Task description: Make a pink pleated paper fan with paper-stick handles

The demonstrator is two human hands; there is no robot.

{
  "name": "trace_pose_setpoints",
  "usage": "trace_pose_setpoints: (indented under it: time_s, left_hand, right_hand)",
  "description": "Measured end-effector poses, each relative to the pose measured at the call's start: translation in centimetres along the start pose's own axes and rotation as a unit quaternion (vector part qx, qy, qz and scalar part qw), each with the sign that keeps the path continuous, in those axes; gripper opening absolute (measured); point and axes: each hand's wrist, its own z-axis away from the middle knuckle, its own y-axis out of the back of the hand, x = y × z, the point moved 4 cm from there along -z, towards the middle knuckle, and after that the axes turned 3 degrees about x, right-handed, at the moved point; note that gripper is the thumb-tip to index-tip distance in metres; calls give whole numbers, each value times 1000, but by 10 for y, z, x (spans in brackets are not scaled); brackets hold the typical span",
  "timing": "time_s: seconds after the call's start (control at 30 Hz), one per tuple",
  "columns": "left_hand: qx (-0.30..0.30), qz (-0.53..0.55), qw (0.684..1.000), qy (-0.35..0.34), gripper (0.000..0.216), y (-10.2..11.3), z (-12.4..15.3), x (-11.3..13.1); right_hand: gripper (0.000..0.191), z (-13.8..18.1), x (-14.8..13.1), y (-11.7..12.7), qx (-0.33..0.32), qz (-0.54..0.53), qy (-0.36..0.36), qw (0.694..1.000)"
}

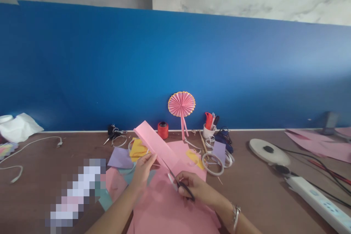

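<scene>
The left hand [143, 171] pinches the near end of a folded pink strip [156, 142], which slants up and away from its fingers. The right hand [193, 186] is curled through the handles of the scissors [175, 179], whose blades meet the strip just beside the left thumb. Beyond the right hand, a white cup [207, 131] holds markers [211, 120].

craft workspace | paper fan [181, 104] | tape rolls [213, 163] | blue backdrop [175, 69]

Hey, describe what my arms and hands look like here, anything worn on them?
Both forearms are bare, no sleeves in view. Neither the left hand nor the right hand wears a glove. The right wrist carries a silver metal bracelet, possibly a watch band.
</scene>
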Motion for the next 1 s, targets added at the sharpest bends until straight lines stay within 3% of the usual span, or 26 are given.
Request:
trace_pose_setpoints:
  time_s: [1.0]
  left_hand:
    - [-7, 19, 1000, 23, 29, 4, -5, -9]
  right_hand:
    - [26, 0, -2, -2, 27, 1, -8, 1000]
